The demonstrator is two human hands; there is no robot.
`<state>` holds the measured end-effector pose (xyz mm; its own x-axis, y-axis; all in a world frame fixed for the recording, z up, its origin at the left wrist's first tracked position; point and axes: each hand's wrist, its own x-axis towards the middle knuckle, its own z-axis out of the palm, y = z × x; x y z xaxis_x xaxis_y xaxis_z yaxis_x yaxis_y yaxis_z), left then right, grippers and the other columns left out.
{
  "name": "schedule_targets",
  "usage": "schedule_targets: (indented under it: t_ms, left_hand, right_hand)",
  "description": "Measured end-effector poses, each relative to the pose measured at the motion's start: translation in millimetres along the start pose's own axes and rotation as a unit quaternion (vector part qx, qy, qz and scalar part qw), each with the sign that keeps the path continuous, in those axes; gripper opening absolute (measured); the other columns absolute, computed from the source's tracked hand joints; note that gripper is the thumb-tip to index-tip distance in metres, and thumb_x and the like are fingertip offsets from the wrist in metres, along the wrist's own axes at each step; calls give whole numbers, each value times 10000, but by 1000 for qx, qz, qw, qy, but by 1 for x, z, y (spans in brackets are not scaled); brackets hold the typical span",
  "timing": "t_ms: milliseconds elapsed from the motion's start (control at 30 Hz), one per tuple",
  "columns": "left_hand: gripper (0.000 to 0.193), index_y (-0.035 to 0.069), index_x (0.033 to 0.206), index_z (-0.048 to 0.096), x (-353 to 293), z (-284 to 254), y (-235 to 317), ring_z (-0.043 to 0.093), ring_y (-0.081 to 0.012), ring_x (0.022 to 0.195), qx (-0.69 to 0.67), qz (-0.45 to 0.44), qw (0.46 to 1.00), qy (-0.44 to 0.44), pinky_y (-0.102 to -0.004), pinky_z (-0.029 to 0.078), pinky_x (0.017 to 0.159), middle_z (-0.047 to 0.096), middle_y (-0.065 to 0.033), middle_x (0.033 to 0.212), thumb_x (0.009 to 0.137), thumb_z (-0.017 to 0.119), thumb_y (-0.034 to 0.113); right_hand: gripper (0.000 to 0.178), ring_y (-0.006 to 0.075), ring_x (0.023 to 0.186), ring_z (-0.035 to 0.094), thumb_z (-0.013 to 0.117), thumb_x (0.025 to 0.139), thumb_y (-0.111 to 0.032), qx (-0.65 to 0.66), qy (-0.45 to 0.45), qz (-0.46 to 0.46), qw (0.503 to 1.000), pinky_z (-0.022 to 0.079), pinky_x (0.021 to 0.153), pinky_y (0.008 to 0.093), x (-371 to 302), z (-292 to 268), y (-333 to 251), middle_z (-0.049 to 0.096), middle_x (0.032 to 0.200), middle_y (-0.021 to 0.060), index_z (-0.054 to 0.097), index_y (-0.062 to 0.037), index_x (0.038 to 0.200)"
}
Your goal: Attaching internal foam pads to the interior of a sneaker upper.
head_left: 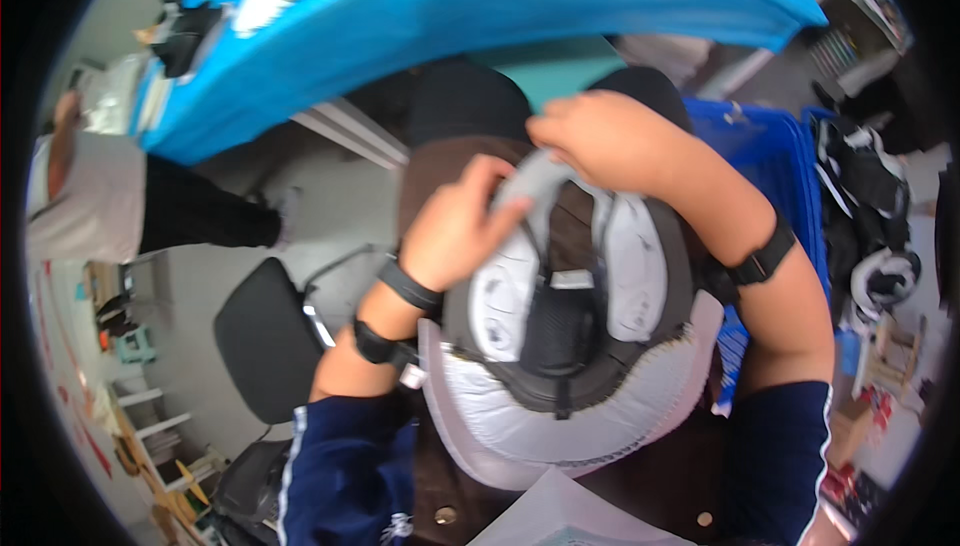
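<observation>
In my lap lies an open helmet (690, 346), turned so its inside faces up. White-grey cheek pads (637, 261) line both sides, around a dark hollow with a small white label. A curved grey padded band (540, 183) joins them at the far end. My left hand (462, 221) is bent round the band's left part, thumb and forefinger on either side of it. At the band's top, my right hand (600, 141) is closed with the fingertips pinching it. Silvery padded lining (560, 426) shows along the near rim. Motion slightly blurs both hands.
A blue-covered table (480, 11) spans the far side. To the right stands a blue plastic crate (800, 176), with a white-and-black helmet (885, 281) beyond it. A black chair (262, 336) is at left; farther left, a person (100, 191) in dark trousers stands.
</observation>
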<state>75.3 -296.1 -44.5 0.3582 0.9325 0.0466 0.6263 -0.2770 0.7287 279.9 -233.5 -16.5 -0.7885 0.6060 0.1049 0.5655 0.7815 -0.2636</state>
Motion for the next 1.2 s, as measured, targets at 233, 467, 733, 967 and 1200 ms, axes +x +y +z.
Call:
schedule_targets:
  t_ms: [233,467,733,967,1200]
  left_hand:
    - [133,32,759,564,-4,3,11,575,-337,684,140,129,977,93,-420,453,596,566,-138,724,743,635,144]
    - [104,20,799,551,-6,0,5,578,-334,726,110,136,981,81,-412,460,625,568,-143,755,761,613,96]
    - [408,17,959,505,25,-5,11,568,-358,749,79,212,974,1,-408,464,661,560,-181,767,751,676,322]
    - [463,-8,1174,400,34,-21,65,613,-368,726,28,75,985,-150,-402,481,652,613,-230,802,741,531,89]
    - [338,-36,1050,558,35,28,50,634,-350,766,-5,77,996,-36,-372,490,686,638,-213,825,793,599,180]
  right_hand:
    - [102,349,761,564,624,745,-112,19,23,69,997,451,661,442,-14,-9,-12,558,782,141,565,-48,799]
    - [512,364,935,553,698,711,-199,49,33,130,990,459,819,401,-47,-30,-32,552,1003,196,520,5,1146]
    - [907,279,1008,566,714,642,9,359,5,146,922,427,882,336,-92,-21,-18,563,1062,188,149,-72,1346]
    - [823,308,878,600,701,627,-1,230,-45,190,953,466,766,364,-88,-85,-24,578,996,204,246,-86,1307]
    - [604,340,773,613,700,669,-97,139,-95,230,959,486,669,378,-93,-84,-32,609,819,221,412,4,1191]
